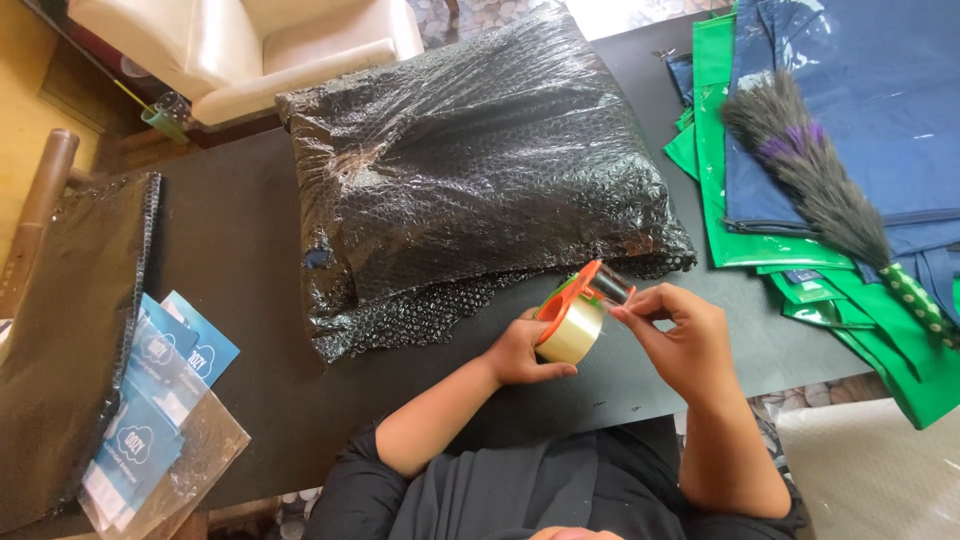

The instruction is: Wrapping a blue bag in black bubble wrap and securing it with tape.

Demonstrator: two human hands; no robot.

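View: looking down from the person's head onto a dark table [240,260], their dark sleeves at the bottom edge.

Left hand [525,352]: curled closed around a tape dispenser [578,300], gripping it from the left and below.

Tape dispenser: orange frame holding a roll of clear, yellowish tape [572,330]; it is lifted just above the table's near edge, just in front of the big parcel.

Right hand [680,335]: thumb and fingers pinched together at the dispenser's front end, on the loose end of the tape; the other fingers are bent in.

Parcel [470,160]: a large, pillow-shaped bundle wrapped in black bubble wrap, lying in the middle of the table. A loose flap of the wrap [420,315] spreads out along its near edge.

Second wrap [70,340]: another piece of black bubble wrap at the far left, partly over the table edge.

Clear bag [165,430]: a see-through plastic sleeve at lower left, holding blue and white printed cards.

Fabric bags [870,110]: a stack of flat bags on the right, navy blue on top of bright green, some with clear plastic panels.

Duster [805,170]: a grey and purple brush with a green dotted handle, lying across those bags.

Chair [250,45]: cream, beyond the table's far edge.
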